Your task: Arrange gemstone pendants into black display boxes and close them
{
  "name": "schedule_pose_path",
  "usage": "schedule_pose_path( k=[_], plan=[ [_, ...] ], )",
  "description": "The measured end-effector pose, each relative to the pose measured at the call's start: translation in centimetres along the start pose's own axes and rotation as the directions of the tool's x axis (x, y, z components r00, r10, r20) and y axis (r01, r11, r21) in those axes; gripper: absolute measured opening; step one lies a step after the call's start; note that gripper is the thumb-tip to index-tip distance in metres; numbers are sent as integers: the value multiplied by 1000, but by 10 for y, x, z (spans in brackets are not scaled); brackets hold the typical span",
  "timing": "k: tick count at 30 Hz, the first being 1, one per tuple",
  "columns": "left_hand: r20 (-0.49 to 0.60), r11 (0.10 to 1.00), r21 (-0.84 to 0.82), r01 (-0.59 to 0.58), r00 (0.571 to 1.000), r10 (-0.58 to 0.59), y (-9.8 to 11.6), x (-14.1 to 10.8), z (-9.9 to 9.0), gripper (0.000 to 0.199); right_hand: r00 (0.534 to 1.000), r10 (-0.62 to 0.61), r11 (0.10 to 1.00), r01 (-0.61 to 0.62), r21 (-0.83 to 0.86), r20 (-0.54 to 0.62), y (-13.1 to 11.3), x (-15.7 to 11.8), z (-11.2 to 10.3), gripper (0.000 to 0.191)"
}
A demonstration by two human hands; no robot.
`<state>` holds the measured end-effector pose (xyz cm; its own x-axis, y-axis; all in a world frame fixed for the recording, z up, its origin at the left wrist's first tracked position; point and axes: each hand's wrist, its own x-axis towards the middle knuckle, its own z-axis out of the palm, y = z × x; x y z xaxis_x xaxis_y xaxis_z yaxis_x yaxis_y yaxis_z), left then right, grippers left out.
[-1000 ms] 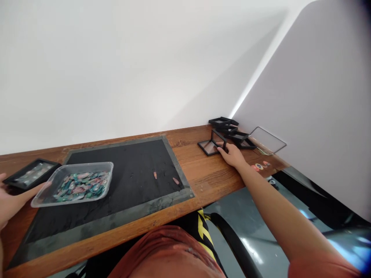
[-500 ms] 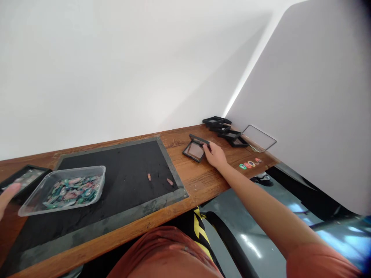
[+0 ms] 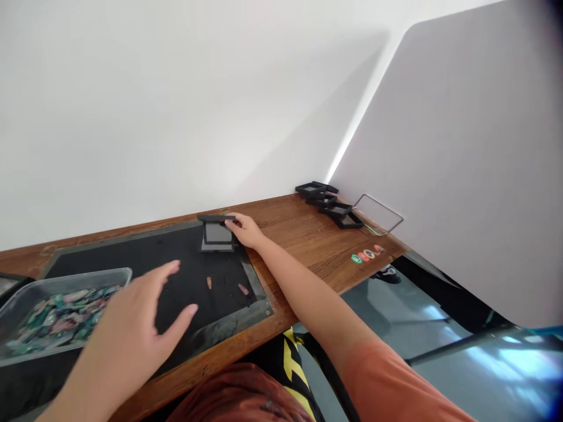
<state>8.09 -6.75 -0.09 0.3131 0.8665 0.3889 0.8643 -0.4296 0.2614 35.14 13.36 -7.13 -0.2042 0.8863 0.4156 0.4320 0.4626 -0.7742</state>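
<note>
My right hand grips the upper right edge of an opened black case with a clear pane, over the back right part of a black mat. My left hand is spread open with nothing in it, slightly blurred, in front of a clear plastic tub of green and pink pieces. Two small pinkish pieces, one nearer the left and one nearer the right, lie on the mat.
Several black cases are heaped at the table's back right, beside a thin metal frame. Several round stickers are on the wooden table near its right end. Part of another black case shows at the far left.
My right hand has carried the opened case leftward from the bare wood to over the mat. My left hand has come in from the left edge, across the tub. The view has shifted slightly.
</note>
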Motion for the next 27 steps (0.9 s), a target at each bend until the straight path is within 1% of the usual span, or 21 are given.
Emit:
schedule_pose_path(
  k=[1,2,4,5,7,9,11,14,16,18,24,27],
  plan=[
    [42,1000,3,-22,999,22,5,10,14,71,998,-17,1000,17,13,59,-1,-5,-2,33],
    [71,999,10,-34,997,33,11,18,26,69,993,-32,999,30,21,112,-3,-10,-5,31],
    [111,996,41,-73,991,69,20,33,46,60,983,-46,999,42,24,178,-5,-15,-12,28],
    [133,995,44,-85,988,78,22,39,53,53,981,-40,999,38,16,187,-5,-16,-15,27],
    [177,994,46,-100,980,90,21,47,61,48,982,-16,1000,16,1,187,-5,-15,-19,26],
    [210,996,27,-91,974,83,15,51,64,46,984,15,1000,-13,-13,178,-4,-12,-20,29],
    [236,998,-32,-58,970,64,6,53,63,44,984,43,999,-38,-29,171,-4,-10,-19,39],
    [250,987,-157,31,968,9,-5,54,61,43,981,62,997,-52,-58,185,-7,-10,-19,53],
    [243,979,-191,75,970,-27,-7,54,61,45,976,85,995,-74,-63,203,-9,-11,-19,59],
    [235,980,-184,72,972,-27,-6,54,62,45,973,116,993,-105,-62,202,-11,-11,-20,62],
    [210,986,-165,10,977,26,-4,51,66,47,978,162,984,-151,-91,135,-10,-11,-21,73],
    [202,986,-166,-3,979,36,-7,50,67,49,977,179,981,-170,-91,112,-10,-11,-21,74]
  ],
)
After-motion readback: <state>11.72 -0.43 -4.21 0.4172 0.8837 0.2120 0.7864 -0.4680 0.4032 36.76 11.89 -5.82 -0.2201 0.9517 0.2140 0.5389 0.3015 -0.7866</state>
